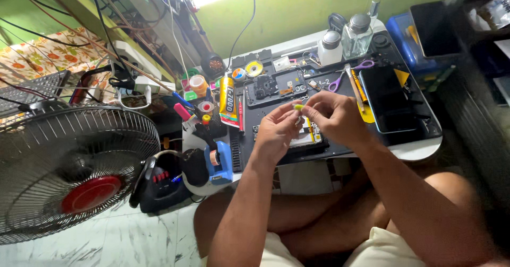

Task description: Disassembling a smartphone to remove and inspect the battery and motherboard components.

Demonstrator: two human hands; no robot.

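Head view: a tiny yellow-green plastic piece (299, 107) is pinched between the fingers of the left hand (277, 131) and right hand (333, 117); judged light, slippery, easily dropped; best gripped at its edges above the bench (419, 149).

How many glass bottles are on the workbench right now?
2. One clear bottle with a metal cap stands at the bench's far edge; a whiter bottle stands just left of it. Others may be hidden in the clutter.
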